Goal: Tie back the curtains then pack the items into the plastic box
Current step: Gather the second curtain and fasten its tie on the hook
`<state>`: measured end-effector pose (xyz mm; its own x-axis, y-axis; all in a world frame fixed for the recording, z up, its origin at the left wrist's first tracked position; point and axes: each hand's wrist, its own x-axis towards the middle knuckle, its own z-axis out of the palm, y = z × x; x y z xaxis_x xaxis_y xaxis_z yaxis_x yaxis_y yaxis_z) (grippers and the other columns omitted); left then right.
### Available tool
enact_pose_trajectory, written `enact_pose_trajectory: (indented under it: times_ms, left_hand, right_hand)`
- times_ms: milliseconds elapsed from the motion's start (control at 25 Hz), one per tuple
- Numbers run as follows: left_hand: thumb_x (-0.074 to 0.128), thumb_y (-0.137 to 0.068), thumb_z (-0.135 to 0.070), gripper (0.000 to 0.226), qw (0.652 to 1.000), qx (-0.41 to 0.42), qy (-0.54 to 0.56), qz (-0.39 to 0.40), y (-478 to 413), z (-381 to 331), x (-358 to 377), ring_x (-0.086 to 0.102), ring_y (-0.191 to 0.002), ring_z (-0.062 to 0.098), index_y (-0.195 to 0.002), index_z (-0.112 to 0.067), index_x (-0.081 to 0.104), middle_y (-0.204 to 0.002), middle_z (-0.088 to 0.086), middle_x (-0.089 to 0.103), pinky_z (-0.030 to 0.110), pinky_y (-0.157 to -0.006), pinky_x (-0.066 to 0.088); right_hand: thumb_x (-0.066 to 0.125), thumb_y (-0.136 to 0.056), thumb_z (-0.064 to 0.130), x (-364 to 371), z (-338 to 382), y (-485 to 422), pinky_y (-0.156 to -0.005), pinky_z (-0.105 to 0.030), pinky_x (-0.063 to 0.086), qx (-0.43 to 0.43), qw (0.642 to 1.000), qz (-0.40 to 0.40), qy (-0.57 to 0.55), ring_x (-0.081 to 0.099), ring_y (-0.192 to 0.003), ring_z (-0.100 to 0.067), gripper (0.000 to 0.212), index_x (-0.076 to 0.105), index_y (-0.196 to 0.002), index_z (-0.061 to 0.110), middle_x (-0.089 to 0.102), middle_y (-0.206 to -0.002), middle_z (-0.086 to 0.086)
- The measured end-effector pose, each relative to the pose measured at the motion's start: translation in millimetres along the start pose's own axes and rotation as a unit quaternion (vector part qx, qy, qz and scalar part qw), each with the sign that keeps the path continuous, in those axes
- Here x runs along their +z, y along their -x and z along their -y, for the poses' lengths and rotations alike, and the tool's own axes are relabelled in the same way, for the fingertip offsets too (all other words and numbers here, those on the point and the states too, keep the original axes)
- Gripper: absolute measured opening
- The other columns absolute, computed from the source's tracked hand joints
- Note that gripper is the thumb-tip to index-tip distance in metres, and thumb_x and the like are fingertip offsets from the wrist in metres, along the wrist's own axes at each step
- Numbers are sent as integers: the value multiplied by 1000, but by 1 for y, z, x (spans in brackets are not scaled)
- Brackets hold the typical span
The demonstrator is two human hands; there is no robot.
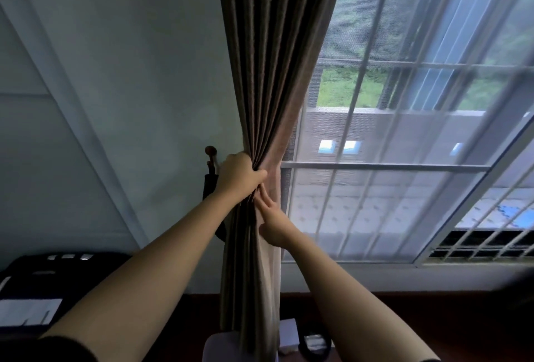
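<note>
Both forearms reach to the curtain (pixel 260 72), gathered at the left edge of the window (pixel 404 136). The left hand (pixel 241 175) clasps the bunched folds, and the right hand (pixel 273 218) rests flat-fingered against them. A dark strap (pixel 208 185), likely the tieback, hangs unused from the wall hook (pixel 211 150). Tying is pending and packing appears not yet begun.

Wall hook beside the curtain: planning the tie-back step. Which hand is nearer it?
Left. The left hand grips the gathered curtain right beside the hook; the right hand touches the curtain lower and farther right.
</note>
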<state>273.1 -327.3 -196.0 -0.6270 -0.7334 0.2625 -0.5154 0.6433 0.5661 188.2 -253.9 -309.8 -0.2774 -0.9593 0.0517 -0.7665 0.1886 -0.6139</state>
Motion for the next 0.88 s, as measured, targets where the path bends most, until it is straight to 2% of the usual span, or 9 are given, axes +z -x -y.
enact_pose_trajectory:
  times_ms: [80, 160, 200, 320, 480, 600, 680, 760, 880]
  left_hand:
    - [59, -79, -14, 30, 997, -52, 49, -4, -4, 8, -2, 46, -52, 21, -60, -7, 38, -56, 2, 42, 25, -45, 34]
    - [57, -78, -8, 10, 986, -96, 134, -13, -3, 18, -6, 55, -60, 23, -72, -6, 49, -63, 3, 49, 28, -54, 45]
    - [55, -78, -4, 4, 976, -109, 187, -15, -1, 23, -9, 59, -66, 23, -79, -7, 54, -67, 2, 53, 27, -57, 48]
    - [53, -71, 1, 18, 942, -99, 312, 73, 7, 35, -22, 57, -68, 15, -82, -12, 59, -68, 0, 56, 19, -56, 43]
    - [46, -52, -7, 20, 922, -108, 344, 142, 11, 48, -35, 45, -70, 20, -71, -12, 50, -71, 7, 41, 24, -60, 32]
    - [48, -65, -5, 14, 921, -146, 346, 104, 12, 45, -39, 49, -66, 17, -60, -18, 51, -65, 1, 48, 23, -59, 35]
    - [47, -80, -2, 19, 926, -148, 340, 66, 13, 43, -36, 55, -75, 16, -80, -18, 57, -74, -1, 56, 23, -62, 41]
    - [45, -87, -5, 23, 921, -147, 360, 9, 16, 46, -25, 60, -82, 14, -98, -20, 58, -84, -5, 62, 20, -64, 43]
    - [45, -90, -8, 25, 928, -141, 334, -87, 19, 44, -4, 60, -83, 12, -109, -18, 59, -88, -6, 63, 17, -61, 42]
  right_hand:
    - [40, -86, 25, -10, 5, -3, -102, -51, 40, 61, 979, -170, -99, 37, -134, -28, 55, 34, -141, 23, 29, -152, -9]
    - [30, -86, 58, -26, 12, -12, -108, -49, 35, 125, 912, -315, -233, 40, -132, -26, 66, 39, -135, 15, 40, -144, -12]
    - [26, -84, 66, -36, 20, -18, -112, -45, 31, 133, 891, -330, -280, 38, -134, -23, 75, 35, -138, 13, 39, -144, -11]
    - [23, -94, 55, -63, 43, -30, -105, -27, 34, 71, 877, -303, -367, 46, -120, -7, 57, 38, -135, 19, 48, -131, 6]
    - [20, -98, 51, -66, 53, -31, -82, 0, 40, -19, 883, -144, -446, 49, -102, 18, 27, 42, -111, 44, 50, -107, 28]
    - [50, -61, 84, -72, 47, -30, -79, -5, 45, -22, 883, -47, -466, 57, -97, 13, 65, 50, -106, 37, 57, -103, 26]
    - [66, -73, 58, -74, 39, -31, -74, -8, 49, -30, 888, -57, -456, 65, -90, 1, 38, 58, -97, 30, 65, -95, 16]
    - [66, -86, 22, -73, 32, -31, -69, -13, 53, -24, 878, -110, -464, 67, -87, -10, 4, 64, -88, 25, 70, -87, 11]
    - [68, -83, 15, -68, 18, -30, -67, -17, 55, -21, 879, -183, -439, 68, -78, -2, 10, 66, -84, 24, 72, -80, 14]
